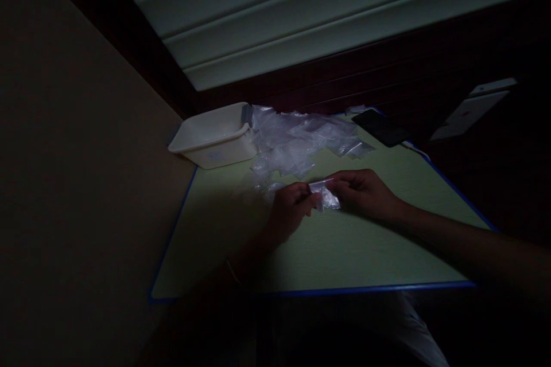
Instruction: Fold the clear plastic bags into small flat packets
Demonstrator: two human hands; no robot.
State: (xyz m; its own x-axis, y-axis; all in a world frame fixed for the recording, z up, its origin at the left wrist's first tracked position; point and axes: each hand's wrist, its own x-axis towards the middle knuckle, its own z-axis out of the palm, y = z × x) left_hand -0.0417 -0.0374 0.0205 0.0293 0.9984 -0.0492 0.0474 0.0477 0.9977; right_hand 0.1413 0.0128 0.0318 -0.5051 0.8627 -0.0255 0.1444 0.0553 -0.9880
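Between my two hands is a small clear plastic bag [329, 199], held just above the table. My left hand [289, 209] pinches its left side between thumb and fingers. On the other side, my right hand [359, 192] grips the upper right edge with closed fingers. The bag is shiny and crinkled; whether anything is inside I cannot make out in the dim light. Behind my hands lies a loose heap of similar clear bags [297, 137], a few of them reaching close to my left hand.
A white plastic bin [219, 149] stands at the back left, beside the heap. A dark phone [381, 128] lies at the back right near a white cable [416, 150]. The pale green table [344, 258] has a blue edge, with walls at the left and behind.
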